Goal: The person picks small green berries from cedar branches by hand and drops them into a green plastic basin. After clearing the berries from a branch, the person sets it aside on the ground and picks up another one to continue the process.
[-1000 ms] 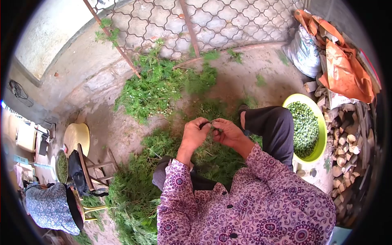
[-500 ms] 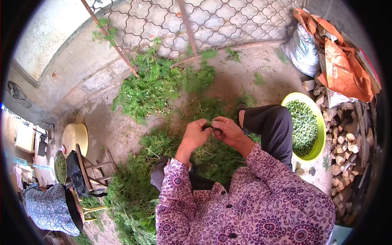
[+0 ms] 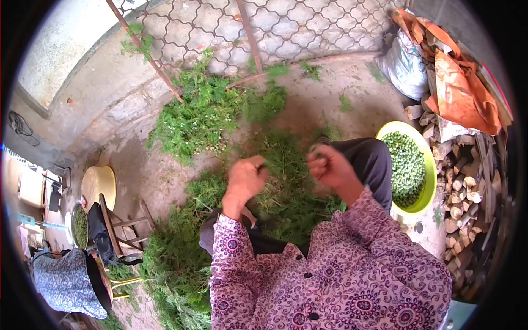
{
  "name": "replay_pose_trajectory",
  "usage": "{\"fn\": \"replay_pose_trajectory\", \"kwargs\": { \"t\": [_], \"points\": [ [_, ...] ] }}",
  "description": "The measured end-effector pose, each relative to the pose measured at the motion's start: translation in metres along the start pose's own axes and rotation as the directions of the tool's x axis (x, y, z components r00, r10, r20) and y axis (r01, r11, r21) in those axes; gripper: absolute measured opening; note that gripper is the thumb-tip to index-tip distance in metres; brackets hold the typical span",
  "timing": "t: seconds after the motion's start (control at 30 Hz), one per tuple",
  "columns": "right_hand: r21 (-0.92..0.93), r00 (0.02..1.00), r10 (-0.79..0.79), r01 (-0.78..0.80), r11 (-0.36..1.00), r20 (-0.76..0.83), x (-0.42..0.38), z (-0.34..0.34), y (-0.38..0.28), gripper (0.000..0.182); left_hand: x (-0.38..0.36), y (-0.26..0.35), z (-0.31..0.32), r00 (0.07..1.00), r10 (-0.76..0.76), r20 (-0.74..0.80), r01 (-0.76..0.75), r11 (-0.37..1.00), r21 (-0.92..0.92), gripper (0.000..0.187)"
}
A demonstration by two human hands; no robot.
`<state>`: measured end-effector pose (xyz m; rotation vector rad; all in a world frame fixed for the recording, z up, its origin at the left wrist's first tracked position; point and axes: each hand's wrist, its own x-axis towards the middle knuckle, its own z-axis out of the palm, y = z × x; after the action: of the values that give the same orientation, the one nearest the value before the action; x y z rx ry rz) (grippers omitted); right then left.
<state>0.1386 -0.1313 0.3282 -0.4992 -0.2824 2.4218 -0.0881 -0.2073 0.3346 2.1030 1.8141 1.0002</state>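
My left hand hangs over the heap of feathery green stems, its fingers curled and smeared by motion. To its right is my right hand, apart from it, with the fingers closed in a pinch near my knee. Whatever small bit either hand may hold is too blurred to make out. More leafy stems spread along my left side. Beyond my right knee stands a lime-green basin filled with small pale-green pieces.
Another leafy pile lies by the wire fence. On the right are stacked firewood, an orange bag and a white sack. A wooden chair, a yellow tub and draped patterned cloth are on the left.
My hands were together, fingertips meeting on something small and dark green. They have parted, the left moving left and the right moving right and up.
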Motion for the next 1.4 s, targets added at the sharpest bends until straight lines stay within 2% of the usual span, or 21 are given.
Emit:
{"fn": "replay_pose_trajectory", "kwargs": {
  "t": [0.03, 0.07, 0.1, 0.13, 0.2, 0.27, 0.3, 0.33, 0.4, 0.43, 0.53, 0.57, 0.63, 0.67, 0.7, 0.77, 0.83, 0.97, 1.07, 1.13, 1.4],
  "points": [
    [-0.127, 0.987, -0.162, 0.157, 0.979, -0.025, -0.010, 0.001, -0.019, 0.003, -0.005, -0.006, -0.001, 0.994, -0.094, -0.061, 0.111, 0.891, 0.440, 0.001],
    [-0.167, 0.946, -0.303, 0.282, 0.945, -0.118, -0.017, -0.003, -0.037, 0.005, -0.009, -0.020, -0.001, 0.976, -0.172, -0.133, 0.217, 0.809, 0.546, 0.003],
    [-0.336, 0.899, -0.438, 0.407, 0.849, -0.019, -0.029, -0.016, -0.062, 0.009, -0.013, -0.023, -0.013, 0.966, -0.191, -0.177, 0.255, 0.823, 0.507, 0.004],
    [-0.410, 0.823, -0.567, 0.502, 0.761, -0.045, -0.042, -0.024, -0.085, 0.013, -0.014, -0.021, -0.026, 0.927, -0.284, -0.243, 0.364, 0.833, 0.416, 0.006],
    [-0.687, 0.588, -0.797, 0.523, 0.505, -0.138, -0.075, -0.044, -0.127, 0.022, -0.019, -0.019, -0.045, 0.806, -0.469, -0.362, 0.587, 0.711, 0.387, 0.014],
    [-0.924, 0.351, -0.936, 0.355, 0.144, -0.011, -0.111, -0.099, -0.175, 0.023, -0.030, -0.032, -0.053, 0.747, -0.428, -0.508, 0.603, 0.757, 0.249, 0.015],
    [-0.985, 0.259, -0.955, 0.124, -0.118, 0.147, -0.128, -0.143, -0.208, 0.030, -0.033, -0.036, -0.057, 0.746, -0.442, -0.499, 0.611, 0.751, 0.248, 0.015],
    [-0.695, 0.306, -0.925, -0.614, -0.374, 0.228, -0.149, -0.114, -0.200, 0.037, -0.034, -0.039, -0.062, 0.711, -0.443, -0.546, 0.629, 0.748, 0.212, 0.017],
    [-0.269, 0.368, -0.900, -0.865, -0.423, 0.233, -0.168, -0.143, -0.205, 0.041, -0.032, -0.036, -0.066, 0.668, -0.448, -0.594, 0.650, 0.740, 0.174, 0.018],
    [-0.267, 0.376, -0.898, -0.862, -0.430, 0.231, -0.169, -0.151, -0.212, 0.041, -0.029, -0.033, -0.067, 0.663, -0.448, -0.599, 0.624, 0.773, 0.113, 0.019],
    [-0.593, 0.479, -0.874, -0.681, -0.429, 0.081, -0.150, -0.131, -0.210, 0.041, -0.020, -0.034, -0.063, 0.691, -0.437, -0.577, 0.552, 0.833, 0.030, 0.022],
    [-0.656, 0.510, -0.858, -0.628, -0.418, 0.058, -0.129, -0.111, -0.200, 0.041, -0.014, -0.031, -0.061, 0.691, -0.506, -0.517, 0.512, 0.847, -0.146, 0.022],
    [-0.733, 0.582, -0.785, -0.437, -0.522, 0.212, -0.084, -0.067, -0.164, 0.034, -0.004, -0.038, -0.056, 0.726, -0.585, -0.363, 0.325, 0.756, -0.568, 0.018],
    [-0.702, 0.623, -0.698, -0.318, -0.638, 0.353, -0.061, -0.064, -0.151, 0.032, 0.000, -0.033, -0.058, 0.729, -0.581, -0.363, 0.321, 0.758, -0.568, 0.018],
    [-0.608, 0.676, -0.566, -0.215, -0.764, 0.472, -0.040, -0.051, -0.135, 0.033, 0.003, -0.022, -0.063, 0.731, -0.627, -0.270, 0.258, 0.620, -0.741, 0.016],
    [-0.615, 0.754, -0.495, -0.155, -0.773, 0.433, 0.001, -0.031, -0.092, 0.031, 0.007, -0.016, -0.066, 0.734, -0.664, -0.145, 0.129, 0.346, -0.929, 0.013],
    [-0.659, 0.886, -0.284, 0.031, -0.752, 0.366, 0.045, -0.044, -0.056, 0.027, 0.010, -0.020, -0.070, 0.725, -0.675, -0.140, 0.082, 0.286, -0.955, 0.013],
    [-0.662, 0.999, 0.002, 0.030, -0.749, 0.042, 0.102, -0.109, 0.024, 0.030, 0.010, -0.024, -0.080, 0.691, -0.701, -0.178, -0.012, 0.235, -0.972, 0.015],
    [-0.700, 0.986, 0.086, -0.037, -0.713, -0.140, 0.128, -0.146, 0.054, 0.030, 0.009, -0.023, -0.086, 0.665, -0.713, -0.221, -0.041, 0.262, -0.964, 0.018],
    [-0.688, 0.918, 0.118, -0.195, -0.699, -0.379, 0.139, -0.156, 0.067, 0.033, 0.012, -0.022, -0.085, 0.658, -0.714, -0.238, -0.026, 0.294, -0.955, 0.020],
    [-0.524, 0.788, 0.108, -0.293, -0.800, -0.606, 0.183, -0.167, 0.091, 0.042, 0.017, -0.027, -0.086, 0.624, -0.740, -0.250, 0.037, 0.347, -0.937, 0.021]
  ]
}}
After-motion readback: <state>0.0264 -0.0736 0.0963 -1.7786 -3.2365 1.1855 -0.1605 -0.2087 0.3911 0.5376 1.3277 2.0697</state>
